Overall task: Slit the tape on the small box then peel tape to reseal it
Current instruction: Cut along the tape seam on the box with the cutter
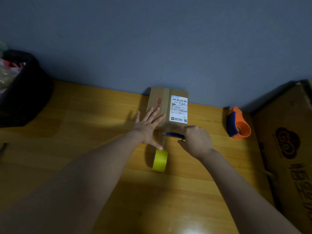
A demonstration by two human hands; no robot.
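Note:
A small cardboard box (160,102) with a white shipping label lies flat on the wooden table (84,132), against the blue wall. My left hand (148,127) rests on the box's near left corner with its fingers spread. My right hand (196,141) grips a blue-handled cutter (174,135), whose tip points left along the box's near edge. A strip of clear tape seems to run from that edge down to a yellow tape roll (160,160) standing on its edge just in front of the box.
An orange and blue tape dispenser (238,123) sits to the right near the wall. A large printed cardboard carton (287,149) fills the right side. A black bin (22,92) with bags in it stands at the far left.

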